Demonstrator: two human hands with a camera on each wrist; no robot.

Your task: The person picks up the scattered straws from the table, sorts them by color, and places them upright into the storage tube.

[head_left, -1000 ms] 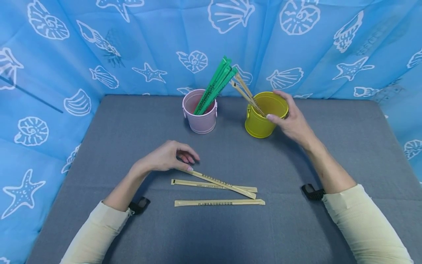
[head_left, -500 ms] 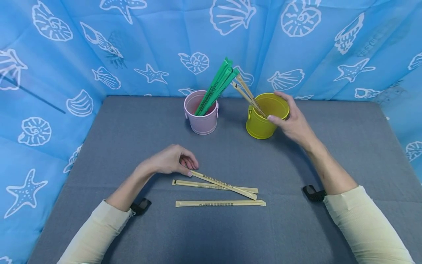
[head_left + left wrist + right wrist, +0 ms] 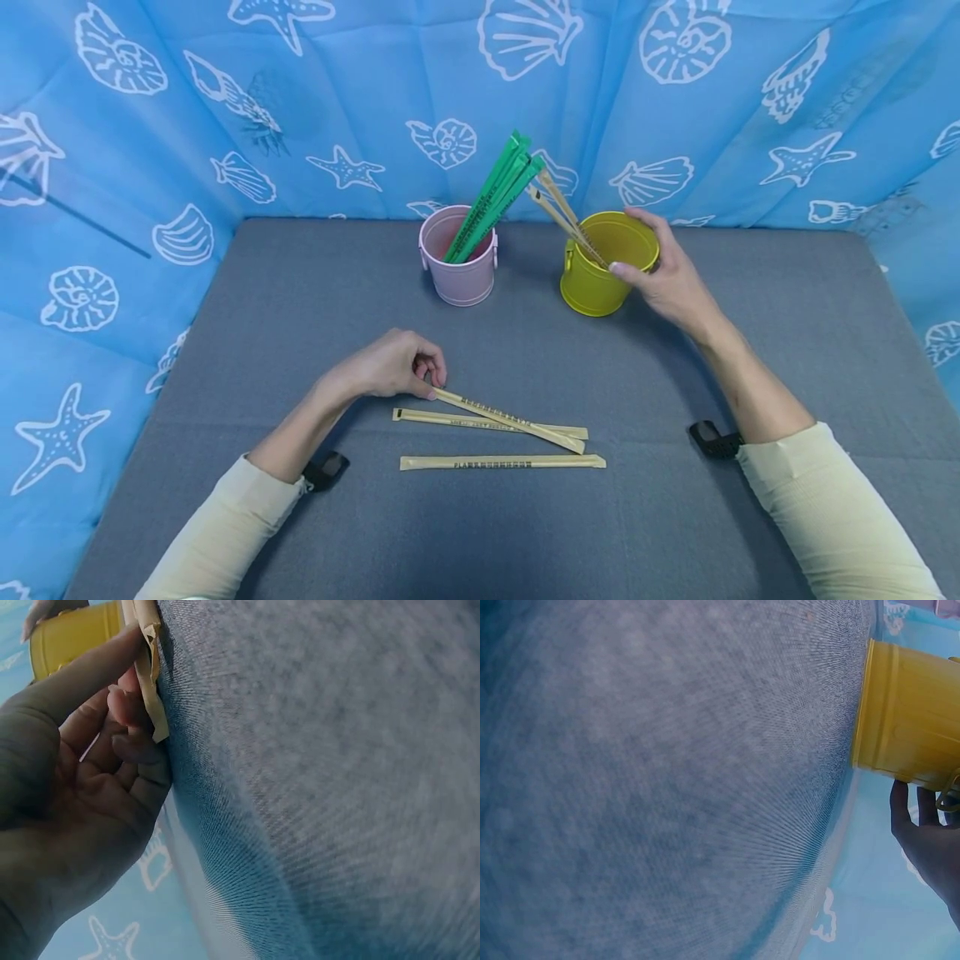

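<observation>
My left hand (image 3: 393, 364) pinches the left end of a paper-wrapped straw (image 3: 491, 412) between thumb and fingers. In the left wrist view the wrapper end (image 3: 156, 705) pokes out past the thumb. The straw's far end lies over a second wrapped straw (image 3: 423, 417), and a third straw (image 3: 502, 462) lies nearer the front. My right hand (image 3: 675, 279) grips the rim of a yellow bucket (image 3: 592, 287), thumb toward the front. The right wrist view has fingers (image 3: 928, 810) against the bucket's side. Two beige wrapped straws (image 3: 561, 208) lean out of this bucket.
Left of the yellow bucket stands a pink bucket (image 3: 462, 285) with several green wrapped straws (image 3: 491, 204) leaning right. Behind the grey-covered table (image 3: 315, 275) hangs a blue shell-print curtain (image 3: 360, 100). Each wrist wears a black camera (image 3: 712, 437).
My left hand has come down slightly and its fingers have closed in on the straw's end. The right hand stays on the yellow bucket. The whole view has shifted a little.
</observation>
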